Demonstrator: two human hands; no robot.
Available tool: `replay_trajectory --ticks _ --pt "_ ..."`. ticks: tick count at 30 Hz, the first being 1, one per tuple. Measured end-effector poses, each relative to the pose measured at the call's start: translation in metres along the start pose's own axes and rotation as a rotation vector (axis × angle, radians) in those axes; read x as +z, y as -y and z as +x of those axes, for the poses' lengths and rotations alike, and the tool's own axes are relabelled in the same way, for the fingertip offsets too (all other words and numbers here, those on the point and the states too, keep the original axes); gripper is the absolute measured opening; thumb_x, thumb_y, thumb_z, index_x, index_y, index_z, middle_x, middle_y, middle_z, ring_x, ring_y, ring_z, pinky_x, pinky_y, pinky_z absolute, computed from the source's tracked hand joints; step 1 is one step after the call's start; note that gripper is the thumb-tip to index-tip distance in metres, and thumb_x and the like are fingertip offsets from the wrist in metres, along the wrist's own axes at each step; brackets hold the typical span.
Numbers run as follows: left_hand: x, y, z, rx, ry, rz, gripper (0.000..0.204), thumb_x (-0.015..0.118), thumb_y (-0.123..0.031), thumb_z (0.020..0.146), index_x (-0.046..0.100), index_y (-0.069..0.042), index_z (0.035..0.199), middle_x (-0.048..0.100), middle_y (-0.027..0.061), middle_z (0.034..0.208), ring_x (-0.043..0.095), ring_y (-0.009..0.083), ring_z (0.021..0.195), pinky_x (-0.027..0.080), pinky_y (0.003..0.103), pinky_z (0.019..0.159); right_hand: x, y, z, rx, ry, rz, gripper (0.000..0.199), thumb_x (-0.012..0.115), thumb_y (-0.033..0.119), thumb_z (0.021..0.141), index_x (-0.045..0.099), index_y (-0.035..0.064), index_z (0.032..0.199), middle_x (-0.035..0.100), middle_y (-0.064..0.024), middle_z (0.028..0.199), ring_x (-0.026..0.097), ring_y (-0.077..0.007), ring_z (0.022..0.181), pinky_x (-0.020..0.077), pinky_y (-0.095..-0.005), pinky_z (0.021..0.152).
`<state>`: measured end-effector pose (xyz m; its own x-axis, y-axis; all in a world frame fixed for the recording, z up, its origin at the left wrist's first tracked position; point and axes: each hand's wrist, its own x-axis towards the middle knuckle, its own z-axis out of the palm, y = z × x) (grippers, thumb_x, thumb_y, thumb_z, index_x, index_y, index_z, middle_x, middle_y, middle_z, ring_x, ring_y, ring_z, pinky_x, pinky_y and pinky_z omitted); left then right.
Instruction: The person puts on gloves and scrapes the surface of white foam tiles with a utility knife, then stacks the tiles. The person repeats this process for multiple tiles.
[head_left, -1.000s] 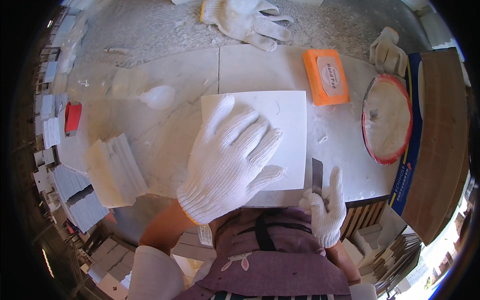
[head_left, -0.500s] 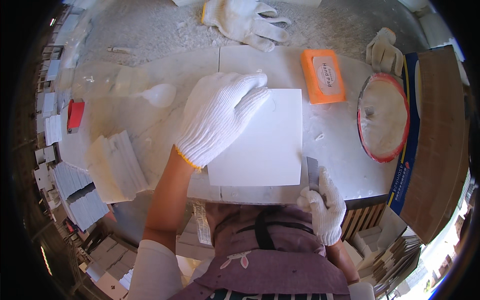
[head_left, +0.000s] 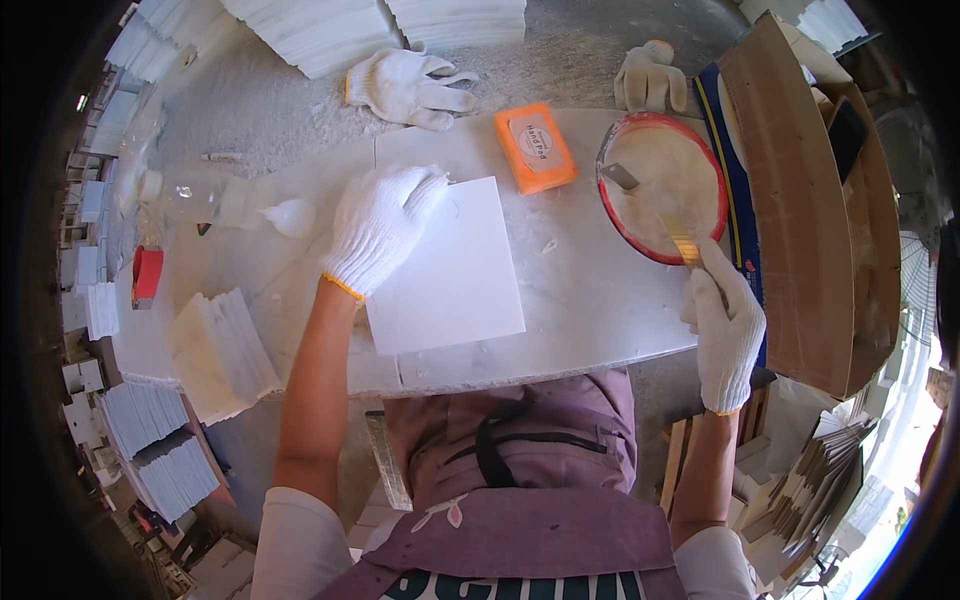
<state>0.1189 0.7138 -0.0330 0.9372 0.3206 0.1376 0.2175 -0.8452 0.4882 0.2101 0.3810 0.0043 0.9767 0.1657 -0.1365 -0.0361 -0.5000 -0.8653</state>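
Observation:
Both my hands wear white knit gloves. My left hand [head_left: 385,228] is closed at the upper left corner of a square white tile [head_left: 450,275], which lies flat on the marble worktop. My right hand [head_left: 725,315] grips a thin scraper blade [head_left: 683,240] that catches yellowish light. Its tip reaches over the near rim of a round, red-rimmed tub [head_left: 722,190] filled with whitish paste or powder. A small grey metal piece [head_left: 620,176] sticks out at the left side of that tub. Beyond the tile lies an orange hand pad [head_left: 537,150] in its wrapper.
Spare work gloves [head_left: 410,88] lie at the back. A clear plastic bottle [head_left: 205,198] with a white funnel-like end lies left, near a red object [head_left: 147,275]. Stacked tiles [head_left: 225,350] stand at the left edge. An open cardboard box [head_left: 790,200] borders the right.
My right hand has moved from beside the tile's near right corner to the tub, taking the scraper along. The view has shifted right; my left hand remains at the tile's corner.

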Motion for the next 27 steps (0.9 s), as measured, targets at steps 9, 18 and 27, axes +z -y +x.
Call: replay_trajectory --ticks 9,18,27 --pt "-0.001 -0.009 -0.027 -0.046 0.018 -0.046 0.027 0.06 -0.025 0.096 0.072 -0.002 0.105 0.072 0.0166 0.102 0.067 0.0348 0.096 0.052 0.041 0.084 0.01 0.003 0.02 -0.055 0.112 -0.017 0.031 0.062 0.01 0.095 0.068 -0.001 0.122 0.066 -0.0079 0.087 0.055 -0.0079 0.063 0.0474 -0.0231 0.059" --pt "-0.006 -0.021 -0.091 -0.038 -0.414 -0.089 0.025 0.065 -0.007 0.092 0.068 -0.002 0.116 0.07 0.0142 0.112 0.064 0.0328 0.106 0.048 0.041 0.094 0.017 -0.004 0.025 0.085 0.196 0.139 0.033 0.061 0.013 0.096 0.066 -0.0017 0.125 0.065 -0.0042 0.083 0.056 -0.0079 0.065 0.05 -0.0235 0.06" --pt "0.006 -0.009 -0.144 -0.133 -0.495 -0.027 0.027 0.063 -0.004 0.092 0.068 -0.002 0.118 0.069 0.0143 0.116 0.063 0.0312 0.108 0.048 0.04 0.096 0.018 -0.004 0.021 0.066 0.165 0.147 0.035 0.06 0.012 0.096 0.065 -0.0019 0.128 0.061 -0.0014 0.079 0.053 -0.0061 0.062 0.0449 -0.0211 0.056"
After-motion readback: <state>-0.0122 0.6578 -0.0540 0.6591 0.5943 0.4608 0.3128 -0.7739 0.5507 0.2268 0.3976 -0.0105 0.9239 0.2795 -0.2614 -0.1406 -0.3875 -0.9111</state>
